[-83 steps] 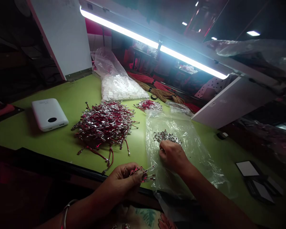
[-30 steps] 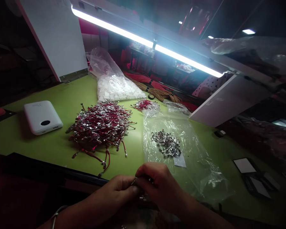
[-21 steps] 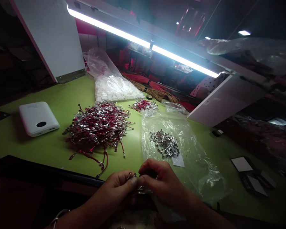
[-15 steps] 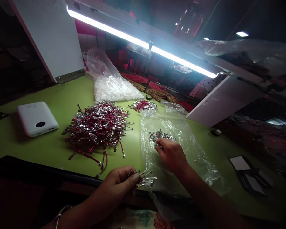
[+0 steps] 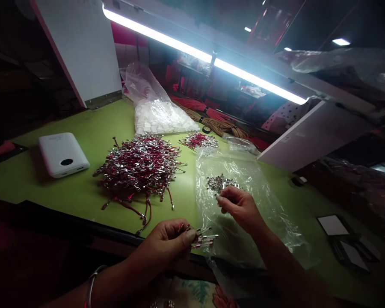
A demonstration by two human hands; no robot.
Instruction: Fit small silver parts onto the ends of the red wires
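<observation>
My left hand is closed near the table's front edge, gripping a small bunch of red wires with glass fuses sticking out to the right. My right hand hovers over a clear plastic bag, its fingertips pinched at the near side of a little heap of loose glass fuses. Whether a fuse sits in the pinch is too small to tell. A big pile of red wires with metal ends lies left of the bag.
A white power bank lies at the left on the green table. A bag of white plastic parts, a smaller wire pile and brown and red wire bundles sit at the back. Black and white cards lie right.
My hands were together at the front edge, then parted. My right hand went out to the fuse heap on the bag and has now lifted slightly with fingers pinched. My left hand keeps its bunch.
</observation>
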